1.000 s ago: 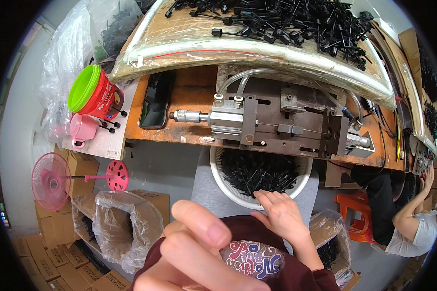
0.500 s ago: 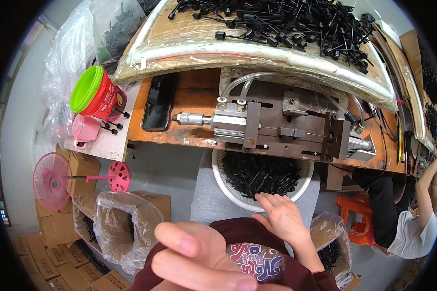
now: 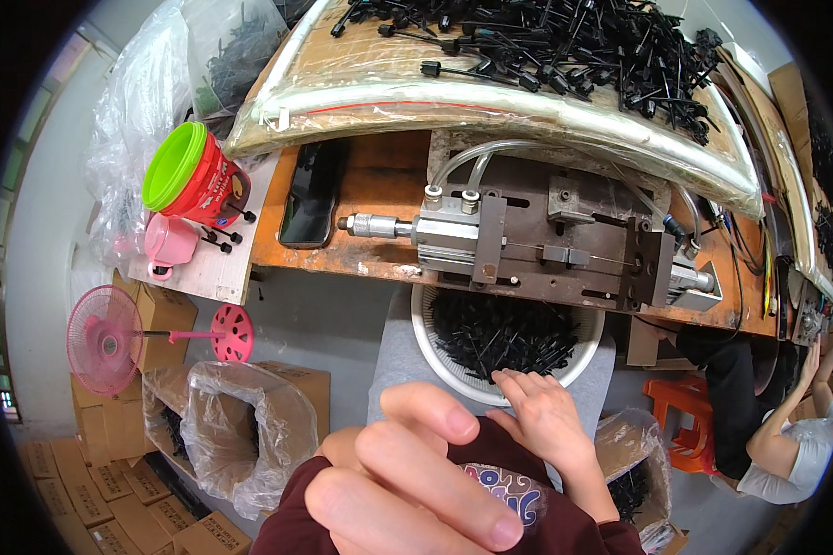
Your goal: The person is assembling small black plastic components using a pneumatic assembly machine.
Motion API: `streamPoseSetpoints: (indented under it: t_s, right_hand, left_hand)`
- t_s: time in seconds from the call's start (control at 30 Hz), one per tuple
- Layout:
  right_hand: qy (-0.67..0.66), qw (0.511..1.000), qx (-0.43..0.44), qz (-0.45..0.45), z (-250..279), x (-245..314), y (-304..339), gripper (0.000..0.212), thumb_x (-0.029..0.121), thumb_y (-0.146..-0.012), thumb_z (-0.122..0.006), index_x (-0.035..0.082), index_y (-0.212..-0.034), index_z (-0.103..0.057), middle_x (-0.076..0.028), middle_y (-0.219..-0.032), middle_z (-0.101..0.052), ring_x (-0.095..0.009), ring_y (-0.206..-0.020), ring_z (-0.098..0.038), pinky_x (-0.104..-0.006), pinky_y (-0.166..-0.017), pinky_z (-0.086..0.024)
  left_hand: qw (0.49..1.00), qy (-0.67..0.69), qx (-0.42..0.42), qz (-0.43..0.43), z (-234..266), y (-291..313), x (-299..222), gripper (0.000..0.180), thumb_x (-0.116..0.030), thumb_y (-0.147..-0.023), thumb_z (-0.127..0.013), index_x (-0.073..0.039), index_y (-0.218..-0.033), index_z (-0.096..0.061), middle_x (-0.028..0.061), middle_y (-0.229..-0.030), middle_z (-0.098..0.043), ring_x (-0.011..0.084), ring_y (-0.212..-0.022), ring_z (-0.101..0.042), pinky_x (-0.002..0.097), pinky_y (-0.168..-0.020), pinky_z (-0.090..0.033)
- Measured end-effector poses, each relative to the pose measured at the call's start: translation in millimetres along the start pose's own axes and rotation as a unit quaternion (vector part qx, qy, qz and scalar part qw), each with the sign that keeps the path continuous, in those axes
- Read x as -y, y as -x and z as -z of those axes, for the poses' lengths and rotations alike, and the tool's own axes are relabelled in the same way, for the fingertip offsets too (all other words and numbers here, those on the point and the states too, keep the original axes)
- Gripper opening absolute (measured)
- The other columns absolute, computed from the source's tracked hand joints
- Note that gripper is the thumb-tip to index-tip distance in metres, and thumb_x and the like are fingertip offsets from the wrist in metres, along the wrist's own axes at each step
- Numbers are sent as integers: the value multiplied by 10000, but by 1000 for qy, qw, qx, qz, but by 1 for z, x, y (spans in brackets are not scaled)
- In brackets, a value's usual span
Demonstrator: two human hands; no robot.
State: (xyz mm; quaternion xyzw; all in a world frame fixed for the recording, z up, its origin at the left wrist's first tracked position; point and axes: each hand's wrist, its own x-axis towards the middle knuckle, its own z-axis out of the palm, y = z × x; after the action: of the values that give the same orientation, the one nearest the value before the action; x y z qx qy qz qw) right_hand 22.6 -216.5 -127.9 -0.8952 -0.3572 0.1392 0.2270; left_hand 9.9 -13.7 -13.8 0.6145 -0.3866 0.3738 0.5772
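Observation:
My right hand (image 3: 548,421) rests at the near rim of a white round basket (image 3: 423,349), its fingers stretched out over the edge with their tips at the black parts. The basket sits on my lap, filled with many small black plastic parts with thin stems (image 3: 500,333). Close to the camera, my left hand (image 3: 416,476) is raised in front of my chest, fingers loosely bent and apart. Nothing shows in it, though its palm is partly hidden. Beyond the basket, a bench fixture with metal air cylinders (image 3: 449,242) has a small grey block (image 3: 565,256) in its middle.
Black stemmed parts (image 3: 565,46) pile on a plastic-covered board above the bench. A phone (image 3: 311,199), red bucket (image 3: 215,190) and pink cup (image 3: 170,242) lie left. Below stand a pink fan (image 3: 106,339) and lined boxes (image 3: 222,435). Another person (image 3: 787,453) works at right, beside an orange stool (image 3: 680,416).
My left hand has moved right and its fingers have turned. My right hand stays at the basket rim. The view has shifted slightly, and the other person at right has moved a little.

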Motion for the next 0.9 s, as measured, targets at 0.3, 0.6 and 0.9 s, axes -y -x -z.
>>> streamPoseSetpoints:
  t_s: [0.3,0.6,0.9]
  right_hand:
    - [1,1000,22,-11,4,2,-1,509,274,-827,-743,5,-1236,-602,-159,-1181,-671,-291,-1004,-641,-398,-872,-491]
    - [6,1000,14,-8,-2,-1,0,518,297,-837,-733,6,-1244,-600,-157,-1186,-669,-291,-1017,-640,-408,-891,-491]
    - [-1,1000,-10,1,-4,-2,0,496,285,-807,-765,23,-1197,-608,-145,-1180,-669,-313,-974,-650,-425,-859,-513]
  left_hand:
    - [984,-75,-42,156,5,-8,32,677,-173,-516,-987,-106,-1046,-570,31,-981,-528,164,-831,-551,321,-775,-408]
    - [873,140,-181,431,-6,9,44,130,112,-815,-713,43,-875,-621,212,-770,-697,103,-482,-578,171,-410,-420]
    - [830,211,-168,489,0,11,49,190,-70,-1001,-565,92,-1011,-663,234,-781,-710,111,-401,-548,196,-389,-420]
